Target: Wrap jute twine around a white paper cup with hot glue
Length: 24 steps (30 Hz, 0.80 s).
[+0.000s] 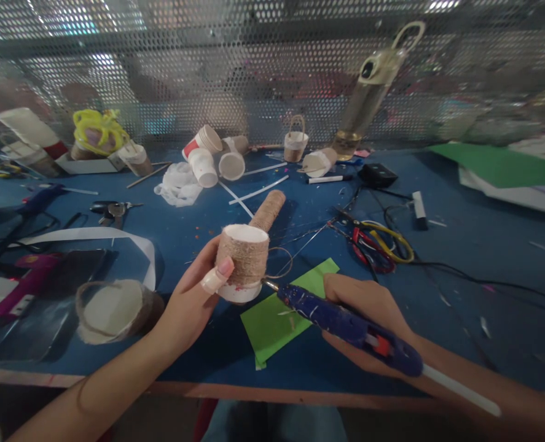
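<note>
My left hand (198,288) holds a white paper cup (243,255) partly wrapped in brown twine, its thumb across the side. The cup is upright, and a white band shows near its base. In my right hand (368,307) is a blue glue gun (346,325) with a white glue stick out of its back end. The gun's metal tip is at the cup's lower right side. A loop of loose twine (292,264) curves off the cup. Bright green paper (272,325) lies below the gun, and a twine-wrapped roll (270,209) is behind the cup.
Scissors (392,242) and cables lie at the right, with green sheets (502,164) beyond. Several cups (203,166) and a bottle (368,92) stand along the perforated metal screen. A handled cup (113,310), a phone (51,313) and a magenta glue gun (27,285) are at the left.
</note>
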Motion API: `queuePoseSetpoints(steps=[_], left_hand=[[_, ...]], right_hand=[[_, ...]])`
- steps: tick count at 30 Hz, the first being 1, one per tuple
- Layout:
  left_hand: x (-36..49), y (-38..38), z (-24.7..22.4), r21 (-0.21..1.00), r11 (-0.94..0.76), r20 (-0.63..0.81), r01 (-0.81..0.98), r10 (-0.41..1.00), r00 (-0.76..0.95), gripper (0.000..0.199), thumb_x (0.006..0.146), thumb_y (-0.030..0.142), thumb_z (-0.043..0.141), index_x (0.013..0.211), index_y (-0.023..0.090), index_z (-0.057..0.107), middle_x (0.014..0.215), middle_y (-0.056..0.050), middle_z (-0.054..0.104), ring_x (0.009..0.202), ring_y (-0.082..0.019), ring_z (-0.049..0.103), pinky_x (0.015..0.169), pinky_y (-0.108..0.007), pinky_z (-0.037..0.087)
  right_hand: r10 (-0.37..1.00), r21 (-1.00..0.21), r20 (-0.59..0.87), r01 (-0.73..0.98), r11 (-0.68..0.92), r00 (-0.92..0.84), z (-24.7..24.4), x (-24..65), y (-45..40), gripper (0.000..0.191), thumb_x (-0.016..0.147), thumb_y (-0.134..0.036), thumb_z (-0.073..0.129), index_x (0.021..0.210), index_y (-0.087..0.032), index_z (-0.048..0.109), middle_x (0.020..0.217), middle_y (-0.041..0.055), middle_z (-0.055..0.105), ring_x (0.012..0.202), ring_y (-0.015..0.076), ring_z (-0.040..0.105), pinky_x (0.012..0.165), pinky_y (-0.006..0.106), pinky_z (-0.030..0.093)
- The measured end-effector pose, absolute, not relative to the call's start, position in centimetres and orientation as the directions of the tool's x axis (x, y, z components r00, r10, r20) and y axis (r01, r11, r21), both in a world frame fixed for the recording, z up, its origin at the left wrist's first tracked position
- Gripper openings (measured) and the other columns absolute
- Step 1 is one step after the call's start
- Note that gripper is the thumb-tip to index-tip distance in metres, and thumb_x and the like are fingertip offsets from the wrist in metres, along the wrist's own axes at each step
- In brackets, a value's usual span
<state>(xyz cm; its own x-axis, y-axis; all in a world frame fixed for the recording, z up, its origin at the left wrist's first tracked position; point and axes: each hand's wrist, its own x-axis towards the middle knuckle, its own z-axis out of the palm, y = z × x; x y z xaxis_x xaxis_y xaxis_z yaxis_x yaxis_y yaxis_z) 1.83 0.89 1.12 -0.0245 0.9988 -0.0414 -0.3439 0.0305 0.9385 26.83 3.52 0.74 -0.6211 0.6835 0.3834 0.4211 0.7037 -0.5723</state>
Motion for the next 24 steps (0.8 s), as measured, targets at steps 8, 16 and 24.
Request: queuePoseSetpoints(steps=[8, 16, 24], left_hand=[[1.95, 0.82, 0.99, 0.940, 0.043, -0.056, -0.338, 0.998, -0.027, 0.039, 0.089, 0.038, 0.065, 0.127, 0.029, 0.067, 0.123, -0.004, 0.070, 0.117, -0.027, 0.062, 0.096, -0.036, 0.050], [1.76, 1.05, 1.00, 0.936, 0.043, -0.060, -0.350, 0.997, -0.038, 0.041, 0.090, 0.039, 0.064, 0.128, 0.027, 0.066, 0.127, -0.007, 0.069, 0.121, -0.030, 0.059, 0.099, -0.041, 0.049], [1.77, 1.20, 0.99, 0.907, 0.037, -0.046, -0.420, 0.999, -0.011, 0.032, 0.093, 0.036, 0.060, 0.120, 0.025, 0.070, 0.123, -0.007, 0.071, 0.117, -0.028, 0.062, 0.096, -0.038, 0.051]], right_hand=[[0.680, -0.582, 0.393, 0.405, 0.705, -0.620, 0.73, 26.74, 3.43, 0.023, 0.081, -0.024, 0.052, 0.073, -0.024, 0.031, 0.063, -0.0071, 0.035, 0.051, 0.0103, 0.033, 0.052, 0.027, 0.022], [0.715, -0.638, 0.374, 0.396, 0.661, -0.591, 1.00, 26.65, 3.56, 0.022, 0.079, -0.020, 0.056, 0.072, -0.024, 0.036, 0.061, -0.0066, 0.041, 0.051, 0.0107, 0.037, 0.051, 0.026, 0.028], [0.750, -0.717, 0.336, 0.362, 0.596, -0.569, 0.80, 27.14, 4.16, 0.021, 0.078, -0.015, 0.058, 0.069, -0.023, 0.040, 0.063, -0.0052, 0.044, 0.052, 0.0110, 0.042, 0.050, 0.026, 0.033]])
